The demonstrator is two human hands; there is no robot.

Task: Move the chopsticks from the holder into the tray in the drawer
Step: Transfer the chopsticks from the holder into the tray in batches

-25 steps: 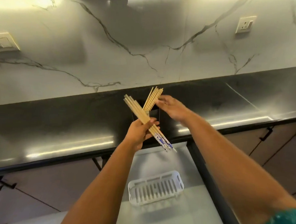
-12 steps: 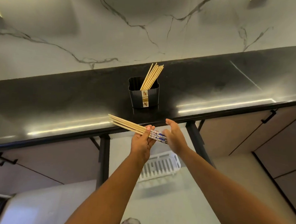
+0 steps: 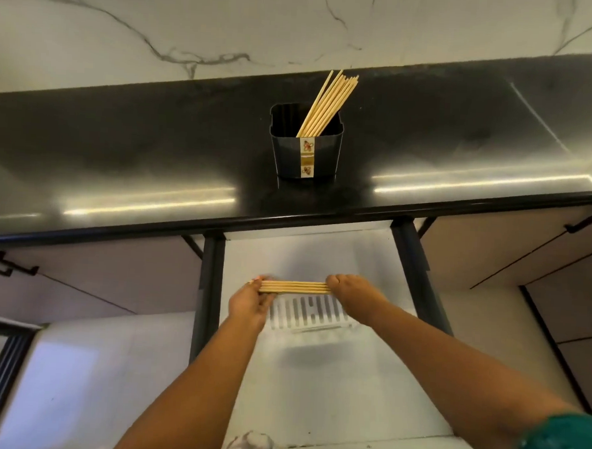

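Observation:
A bundle of several bamboo chopsticks [image 3: 294, 287] lies level between my two hands, just above the far rim of the white slotted tray [image 3: 308, 316] in the open drawer [image 3: 313, 390]. My left hand [image 3: 253, 299] grips the bundle's left end and my right hand [image 3: 347, 292] grips its right end. The black holder [image 3: 305, 149] with a flowered strip stands on the dark counter, and several more chopsticks [image 3: 328, 104] lean in it toward the right.
The black glossy counter [image 3: 154, 155] overhangs the drawer's back. Dark drawer rails [image 3: 209, 288] run along both sides. Cabinet fronts with black handles [image 3: 586, 220] flank the drawer. A marble wall rises behind the counter.
Both hands carried the bundle down from counter-edge height into the drawer, and it turned level over the tray. My right hand came off the holder and took the bundle's right end.

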